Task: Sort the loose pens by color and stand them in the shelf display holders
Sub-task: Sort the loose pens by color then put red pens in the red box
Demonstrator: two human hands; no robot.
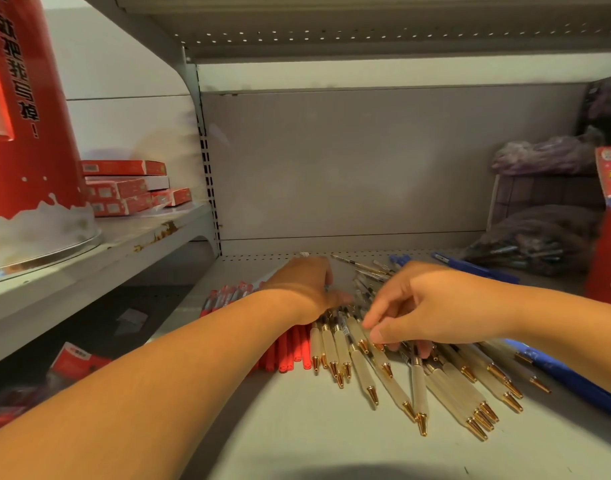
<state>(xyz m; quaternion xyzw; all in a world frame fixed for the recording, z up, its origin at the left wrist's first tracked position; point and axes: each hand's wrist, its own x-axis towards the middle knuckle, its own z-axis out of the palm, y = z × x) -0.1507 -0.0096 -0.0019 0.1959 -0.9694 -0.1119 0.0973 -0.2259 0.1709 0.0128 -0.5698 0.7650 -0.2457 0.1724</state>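
Observation:
Loose pens lie in a fan on the grey shelf board [297,427]. Red pens [290,353] are at the left, cream pens with gold tips [366,370] in the middle and blue pens [574,379] at the right. More blue pens [470,268] and clear pens [366,271] lie further back. My left hand [307,285] lies palm down on the pile between the red and cream pens, its fingers hidden. A pale pen end [303,254] shows just beyond its knuckles. My right hand [425,303] pinches the upper end of a cream pen between thumb and fingers. No display holder is in view.
A red cone-shaped display stand [23,116] and stacked red boxes [131,188] sit on the higher shelf at the left. Plastic bags of pens [526,244] and a red carton [609,237] crowd the back right corner. The shelf's back wall [366,161] is grey.

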